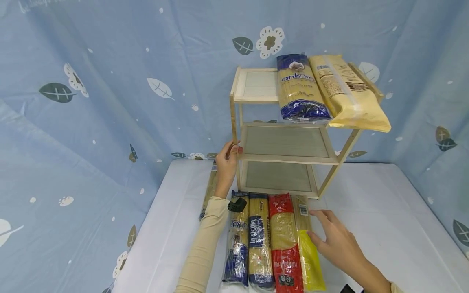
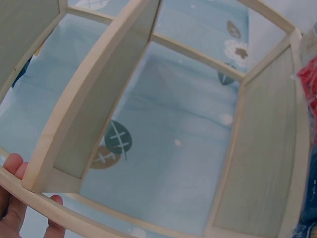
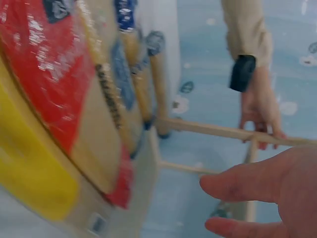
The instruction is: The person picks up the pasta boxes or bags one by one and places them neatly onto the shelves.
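Observation:
My left hand [image 1: 227, 165] grips the left front post of a three-tier wooden shelf rack [image 1: 286, 141], beside its middle shelf. In the left wrist view its fingers [image 2: 14, 210] curl round that post. My right hand [image 1: 336, 240] hovers with parted, relaxed fingers beside a spaghetti pack with a yellow end [image 1: 310, 260]; nothing is in its grasp. Left of that pack lie a red-ended spaghetti pack [image 1: 287, 240], a blue-labelled spaghetti pack [image 1: 259, 244] and a blue-ended spaghetti pack [image 1: 239, 244], side by side before the rack.
On the rack's top shelf lie a blue-and-clear pasta pack [image 1: 298, 87] and a cream bag [image 1: 349, 95], both overhanging the front edge. Another long pack [image 1: 209, 191] lies left of the rack, partly behind my left arm. A patterned blue curtain [image 1: 146, 61] surrounds the white table [image 1: 381, 211].

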Tool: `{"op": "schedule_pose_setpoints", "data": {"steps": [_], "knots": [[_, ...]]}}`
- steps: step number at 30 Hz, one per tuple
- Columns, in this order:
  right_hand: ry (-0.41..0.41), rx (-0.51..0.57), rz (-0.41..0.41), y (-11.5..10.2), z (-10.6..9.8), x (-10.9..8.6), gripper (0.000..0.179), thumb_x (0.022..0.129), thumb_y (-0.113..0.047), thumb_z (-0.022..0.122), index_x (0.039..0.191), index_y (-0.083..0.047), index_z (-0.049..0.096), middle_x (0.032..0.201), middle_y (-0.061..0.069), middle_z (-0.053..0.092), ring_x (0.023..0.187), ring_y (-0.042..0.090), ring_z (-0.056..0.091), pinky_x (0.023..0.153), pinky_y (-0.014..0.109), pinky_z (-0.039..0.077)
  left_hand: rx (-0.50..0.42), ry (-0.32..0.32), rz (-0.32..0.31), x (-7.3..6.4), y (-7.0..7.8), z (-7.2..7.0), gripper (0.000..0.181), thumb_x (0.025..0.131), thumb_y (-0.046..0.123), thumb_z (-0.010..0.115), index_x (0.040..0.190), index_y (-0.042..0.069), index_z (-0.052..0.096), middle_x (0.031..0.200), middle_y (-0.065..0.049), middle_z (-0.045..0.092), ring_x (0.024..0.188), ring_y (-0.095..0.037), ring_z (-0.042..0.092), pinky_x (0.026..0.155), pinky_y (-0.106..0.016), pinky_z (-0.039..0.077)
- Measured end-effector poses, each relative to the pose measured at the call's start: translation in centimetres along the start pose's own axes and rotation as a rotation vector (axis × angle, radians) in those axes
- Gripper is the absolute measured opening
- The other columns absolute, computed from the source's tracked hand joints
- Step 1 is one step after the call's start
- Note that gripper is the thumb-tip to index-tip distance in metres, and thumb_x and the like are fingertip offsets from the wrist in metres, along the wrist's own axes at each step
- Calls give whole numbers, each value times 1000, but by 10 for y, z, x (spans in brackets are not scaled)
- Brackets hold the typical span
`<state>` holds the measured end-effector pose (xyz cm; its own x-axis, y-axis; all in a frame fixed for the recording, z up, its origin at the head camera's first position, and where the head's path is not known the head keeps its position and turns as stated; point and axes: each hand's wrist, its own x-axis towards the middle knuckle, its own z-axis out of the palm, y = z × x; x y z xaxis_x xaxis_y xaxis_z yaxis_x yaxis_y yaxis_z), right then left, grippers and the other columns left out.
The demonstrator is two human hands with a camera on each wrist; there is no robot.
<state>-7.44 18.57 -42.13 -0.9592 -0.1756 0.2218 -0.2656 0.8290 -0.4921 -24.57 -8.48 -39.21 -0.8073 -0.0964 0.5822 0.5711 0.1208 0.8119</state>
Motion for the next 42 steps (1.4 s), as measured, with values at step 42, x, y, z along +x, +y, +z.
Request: {"op": "schedule_pose_setpoints", "data": {"steps": [42], "knots": [[-202, 32, 385, 45, 108, -28, 100, 66, -44, 78, 146, -8, 28, 117, 33, 42, 88, 38, 55, 53, 42, 47, -19, 1, 10, 1, -3, 2, 25, 99, 1, 45, 116, -12, 59, 92, -29, 63, 88, -39, 61, 84, -41, 48]]}}
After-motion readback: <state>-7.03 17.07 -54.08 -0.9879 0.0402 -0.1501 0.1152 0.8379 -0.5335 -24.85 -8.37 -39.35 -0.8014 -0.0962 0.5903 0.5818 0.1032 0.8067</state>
